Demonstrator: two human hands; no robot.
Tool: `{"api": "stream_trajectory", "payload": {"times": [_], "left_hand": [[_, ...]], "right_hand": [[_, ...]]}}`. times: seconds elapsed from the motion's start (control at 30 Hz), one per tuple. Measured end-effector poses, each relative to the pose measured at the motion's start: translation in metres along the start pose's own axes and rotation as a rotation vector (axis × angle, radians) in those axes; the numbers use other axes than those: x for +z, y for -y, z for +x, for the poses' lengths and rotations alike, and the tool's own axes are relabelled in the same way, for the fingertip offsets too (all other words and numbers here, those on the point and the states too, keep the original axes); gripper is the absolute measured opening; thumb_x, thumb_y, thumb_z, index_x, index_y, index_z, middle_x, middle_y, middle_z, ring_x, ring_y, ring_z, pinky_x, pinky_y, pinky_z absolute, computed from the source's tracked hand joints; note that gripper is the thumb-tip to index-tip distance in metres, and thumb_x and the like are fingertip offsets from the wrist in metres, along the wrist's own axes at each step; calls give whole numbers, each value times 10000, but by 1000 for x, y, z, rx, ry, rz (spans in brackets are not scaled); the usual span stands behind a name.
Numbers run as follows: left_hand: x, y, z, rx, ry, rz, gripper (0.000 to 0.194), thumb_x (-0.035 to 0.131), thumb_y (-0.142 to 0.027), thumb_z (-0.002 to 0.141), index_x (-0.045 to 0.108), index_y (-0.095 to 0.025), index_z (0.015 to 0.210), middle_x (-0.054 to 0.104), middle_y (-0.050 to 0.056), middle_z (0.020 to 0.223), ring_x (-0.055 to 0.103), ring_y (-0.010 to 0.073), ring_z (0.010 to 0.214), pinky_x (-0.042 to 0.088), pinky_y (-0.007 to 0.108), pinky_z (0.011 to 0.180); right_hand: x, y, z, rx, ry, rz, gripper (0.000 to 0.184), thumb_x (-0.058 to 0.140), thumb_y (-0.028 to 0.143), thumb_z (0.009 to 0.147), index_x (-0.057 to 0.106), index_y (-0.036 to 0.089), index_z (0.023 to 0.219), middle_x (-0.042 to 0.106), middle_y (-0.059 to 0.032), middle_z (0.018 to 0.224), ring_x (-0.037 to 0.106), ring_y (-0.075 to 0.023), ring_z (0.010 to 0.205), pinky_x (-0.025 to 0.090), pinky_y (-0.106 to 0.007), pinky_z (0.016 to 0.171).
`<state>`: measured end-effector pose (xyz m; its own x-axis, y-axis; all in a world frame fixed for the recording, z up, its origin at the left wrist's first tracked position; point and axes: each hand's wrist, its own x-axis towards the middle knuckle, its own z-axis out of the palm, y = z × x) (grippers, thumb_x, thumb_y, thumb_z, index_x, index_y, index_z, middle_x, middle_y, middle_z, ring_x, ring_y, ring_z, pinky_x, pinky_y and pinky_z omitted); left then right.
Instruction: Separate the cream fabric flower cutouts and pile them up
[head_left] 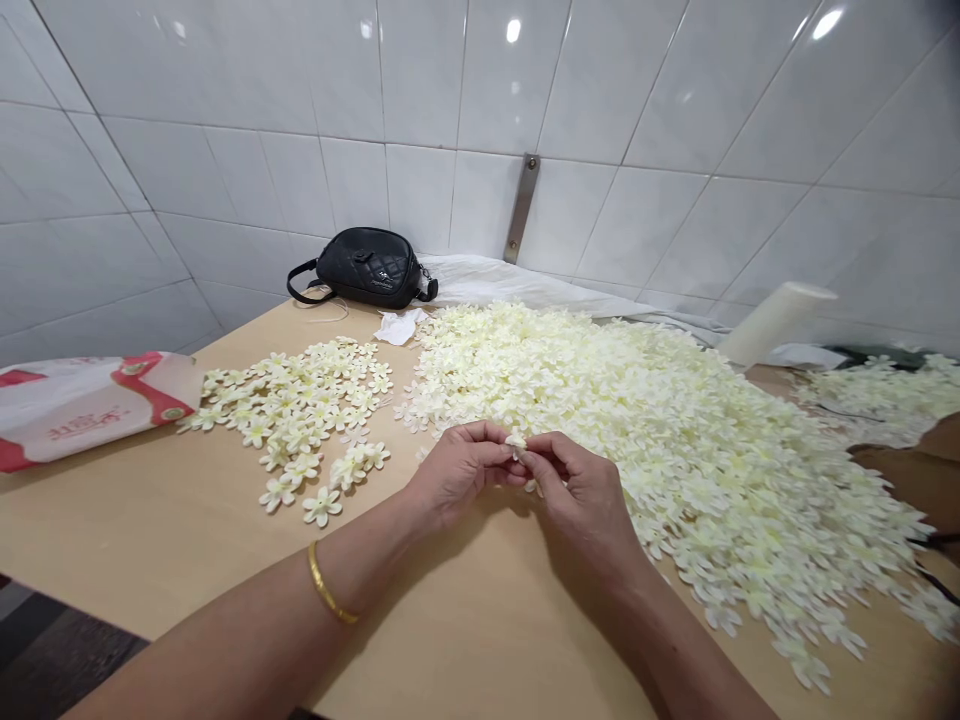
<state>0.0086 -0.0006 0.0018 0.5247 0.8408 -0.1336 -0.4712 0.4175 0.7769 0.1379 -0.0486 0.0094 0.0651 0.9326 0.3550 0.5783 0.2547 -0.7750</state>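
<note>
Between my two hands, just in front of the big heap, is a small pale-yellow artificial flower [516, 441]. My left hand [469, 468] pinches it from the left, thumb against the fingers. From the right, my right hand [581, 492] grips the same flower between thumb and forefinger. Much of the flower is covered by the fingertips. Behind and to the right spreads a large heap of loose cream-white flowers [645, 400]. A smaller group of flowers [300, 405] with yellow centres lies to the left, some close to my left wrist.
A red and white plastic bag [97, 405] lies at the table's left. Against the tiled wall stand a black handbag [367, 265] and a crumpled white paper [400, 326]. A white roll [780, 322] leans behind the heap. More flowers [892, 395] lie at far right beside a brown object [915, 475].
</note>
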Motion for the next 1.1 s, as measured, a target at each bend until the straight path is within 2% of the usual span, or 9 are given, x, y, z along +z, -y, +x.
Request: {"api": "stream_trajectory", "payload": {"times": [0.37, 0.6, 0.9, 1.1], "left_hand": [[1, 2, 0, -24, -4, 46, 126, 648, -81, 605, 533, -115, 644, 605, 32, 559, 595, 126, 558, 471, 272, 631], [1, 2, -1, -47, -30, 57, 133, 665, -110, 611, 536, -106, 640, 597, 37, 564, 579, 114, 541, 477, 261, 605], [2, 1, -1, -70, -38, 38, 138, 645, -64, 601, 518, -112, 624, 595, 38, 543, 576, 111, 530, 482, 245, 580], [3, 1, 0, -82, -71, 11, 131, 646, -82, 602, 522, -113, 630, 587, 32, 550, 572, 111, 521, 483, 242, 564]], "right_hand": [[0, -6, 0, -145, 0, -235, 212, 391, 161, 830, 553, 163, 693, 543, -2, 605, 468, -110, 544, 338, -215, 522], [1, -4, 1, -119, 16, -255, 223, 372, 177, 833, 491, 173, 644, 500, 8, 565, 433, -109, 513, 314, -222, 503], [0, -3, 1, 41, 62, -33, 188, 384, 206, 839, 464, 186, 670, 516, 32, 561, 464, -98, 517, 343, -191, 488], [2, -6, 2, -64, 22, -212, 184, 379, 203, 827, 454, 179, 660, 480, 22, 561, 425, -105, 511, 312, -218, 500]]}}
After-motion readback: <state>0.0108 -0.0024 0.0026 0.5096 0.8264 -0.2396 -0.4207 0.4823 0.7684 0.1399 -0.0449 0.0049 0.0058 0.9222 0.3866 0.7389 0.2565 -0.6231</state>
